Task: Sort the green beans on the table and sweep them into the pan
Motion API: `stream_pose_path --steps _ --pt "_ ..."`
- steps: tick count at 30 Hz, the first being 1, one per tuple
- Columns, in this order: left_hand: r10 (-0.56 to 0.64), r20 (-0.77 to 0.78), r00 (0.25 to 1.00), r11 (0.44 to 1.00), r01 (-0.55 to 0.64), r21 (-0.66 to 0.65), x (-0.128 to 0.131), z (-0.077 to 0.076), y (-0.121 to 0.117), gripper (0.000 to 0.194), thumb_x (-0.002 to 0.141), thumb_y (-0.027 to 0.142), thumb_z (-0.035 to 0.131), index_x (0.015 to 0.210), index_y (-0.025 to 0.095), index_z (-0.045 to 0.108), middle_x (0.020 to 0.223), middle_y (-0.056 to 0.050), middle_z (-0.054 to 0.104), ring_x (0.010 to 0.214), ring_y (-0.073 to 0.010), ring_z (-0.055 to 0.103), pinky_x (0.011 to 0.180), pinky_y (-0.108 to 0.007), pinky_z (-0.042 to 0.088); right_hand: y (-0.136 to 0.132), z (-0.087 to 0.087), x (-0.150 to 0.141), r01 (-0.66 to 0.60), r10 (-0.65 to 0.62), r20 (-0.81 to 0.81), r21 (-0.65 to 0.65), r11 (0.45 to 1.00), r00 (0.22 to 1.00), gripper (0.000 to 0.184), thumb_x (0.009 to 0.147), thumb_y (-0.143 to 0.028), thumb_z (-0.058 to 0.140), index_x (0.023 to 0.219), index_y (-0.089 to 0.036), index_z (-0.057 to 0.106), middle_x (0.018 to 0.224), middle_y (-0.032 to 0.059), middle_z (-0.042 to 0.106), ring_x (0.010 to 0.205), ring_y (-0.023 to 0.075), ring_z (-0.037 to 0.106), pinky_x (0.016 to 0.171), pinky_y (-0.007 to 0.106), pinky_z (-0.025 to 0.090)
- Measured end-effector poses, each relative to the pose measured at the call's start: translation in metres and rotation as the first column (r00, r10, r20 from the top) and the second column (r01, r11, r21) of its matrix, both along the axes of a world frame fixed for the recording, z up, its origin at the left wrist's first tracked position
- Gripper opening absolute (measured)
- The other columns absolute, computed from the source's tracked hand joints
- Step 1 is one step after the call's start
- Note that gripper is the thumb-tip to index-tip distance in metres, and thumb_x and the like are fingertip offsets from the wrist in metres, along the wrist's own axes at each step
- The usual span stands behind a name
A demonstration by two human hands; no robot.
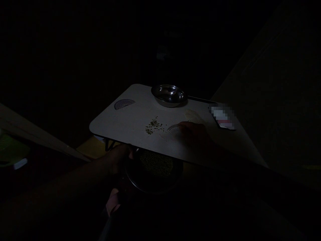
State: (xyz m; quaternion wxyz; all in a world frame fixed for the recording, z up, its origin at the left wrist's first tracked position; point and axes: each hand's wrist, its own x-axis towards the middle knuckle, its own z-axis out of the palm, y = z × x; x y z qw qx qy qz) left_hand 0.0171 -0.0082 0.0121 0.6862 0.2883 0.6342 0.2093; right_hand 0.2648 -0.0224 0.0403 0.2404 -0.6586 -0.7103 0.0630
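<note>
A very dark room, with faint light on a pale, round-cornered counter [120,124] in front of me. Near the middle of it lies a loose scatter of small green grains [154,126], some bunched together, others strewn singly. My right hand [194,132] is over the counter just to the right of them, fingers closed on a clear, curved plate [173,127] that looks like a protractor; its rounded edge points left, towards the grains, and lies at or very near the surface. The fingers themselves are mostly lost in shadow.

My left hand [120,155] is below the near edge of the counter, closed at the left side of a wide, dark bowl [140,185], thumb by the rim; how the other fingers sit, I cannot tell. Many more green grains lie inside that bowl, which is partly tucked under the counter's edge.

At the far edge of the counter stands a shiny steel bowl [169,95], upright. Towards the left corner a second protractor [124,104] lies flat, well apart from my hands. To the right is a flat, dark-edged rectangle [222,117], its face blurred into blocks
</note>
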Motion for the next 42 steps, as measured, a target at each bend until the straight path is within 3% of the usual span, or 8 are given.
stream_pose_path --steps 5,10,15,21,29,33,38,42 --pt "-0.009 -0.025 1.000 0.998 0.007 -0.057 0.001 0.004 0.000 0.016 0.042 0.008 0.043 0.030 0.015 0.036 0.032 -0.002 0.034 0.031 -0.0091 0.033 0.031 -0.022 0.025 -0.001 0.002 -0.001 -0.007 0.007 0.000 -0.017 1.000 1.000 0.032 0.079 -0.029 0.037 0.095 -0.016 0.061 0.088 0.0061 0.066 0.081 0.0165 0.060 0.072 0.027 0.044" --pt "0.003 -0.011 1.000 1.000 -0.003 -0.003 0.003 0.008 -0.002 0.016 0.042 0.006 0.043 0.032 0.015 0.035 0.034 -0.003 0.037 0.034 -0.0097 0.036 0.033 -0.022 0.029 0.000 0.001 -0.013 -0.063 0.063 -0.008 -0.022 0.998 0.998 0.031 0.079 -0.028 0.037 0.097 -0.018 0.061 0.090 0.0040 0.066 0.080 0.0159 0.060 0.073 0.027 0.044" --pt "-0.001 -0.049 0.999 0.998 -0.003 -0.066 0.004 0.012 -0.004 0.018 0.044 0.006 0.043 0.032 0.016 0.034 0.032 -0.003 0.036 0.032 -0.0093 0.035 0.031 -0.022 0.028 0.004 0.000 -0.013 -0.041 0.041 -0.009 -0.006 0.999 0.999 0.032 0.078 -0.028 0.037 0.095 -0.016 0.061 0.088 0.0056 0.066 0.079 0.0163 0.060 0.074 0.028 0.043" --pt "-0.018 0.036 0.999 0.999 0.019 -0.040 0.003 0.008 -0.002 0.014 0.042 0.006 0.043 0.032 0.015 0.037 0.033 -0.002 0.036 0.033 -0.0096 0.036 0.033 -0.022 0.029 0.000 -0.004 -0.009 -0.052 0.052 0.004 -0.042 0.998 0.999 0.034 0.079 -0.029 0.035 0.096 -0.016 0.061 0.087 0.0061 0.066 0.079 0.0168 0.060 0.073 0.028 0.043" --pt "-0.012 0.020 1.000 0.999 0.013 -0.044 0.000 -0.002 0.001 0.013 0.041 0.007 0.043 0.034 0.016 0.037 0.033 -0.002 0.037 0.033 -0.0097 0.035 0.031 -0.022 0.028 0.002 -0.007 -0.017 -0.043 0.043 0.008 0.005 0.999 0.999 0.033 0.079 -0.031 0.036 0.097 -0.016 0.061 0.088 0.0060 0.066 0.080 0.0171 0.060 0.073 0.029 0.044" --pt "-0.047 0.031 0.998 0.999 0.047 0.002 -0.001 -0.002 0.000 0.013 0.041 0.007 0.043 0.033 0.015 0.037 0.033 -0.002 0.037 0.033 -0.0094 0.036 0.032 -0.021 0.028 0.002 -0.008 -0.012 -0.025 0.025 0.018 0.003 1.000 1.000 0.033 0.079 -0.030 0.036 0.096 -0.015 0.061 0.087 0.0070 0.066 0.079 0.0178 0.060 0.073 0.029 0.044" --pt "-0.027 0.030 0.999 0.997 0.029 -0.066 0.004 0.011 -0.004 0.014 0.042 0.006 0.042 0.032 0.015 0.037 0.031 -0.002 0.036 0.032 -0.0092 0.035 0.032 -0.023 0.031 -0.003 -0.007 0.002 0.002 -0.002 -0.014 -0.003 1.000 1.000 0.031 0.078 -0.026 0.037 0.095 -0.018 0.061 0.090 0.0056 0.066 0.081 0.0180 0.060 0.074 0.030 0.044" --pt "-0.009 -0.006 1.000 0.998 0.008 -0.063 0.003 0.007 -0.002 0.014 0.042 0.007 0.043 0.033 0.015 0.036 0.033 -0.003 0.037 0.033 -0.0091 0.035 0.031 -0.022 0.028 -0.005 -0.006 0.004 0.010 -0.010 -0.008 -0.015 1.000 1.000 0.032 0.079 -0.027 0.035 0.096 -0.018 0.061 0.091 0.0050 0.066 0.082 0.0175 0.060 0.074 0.029 0.044"
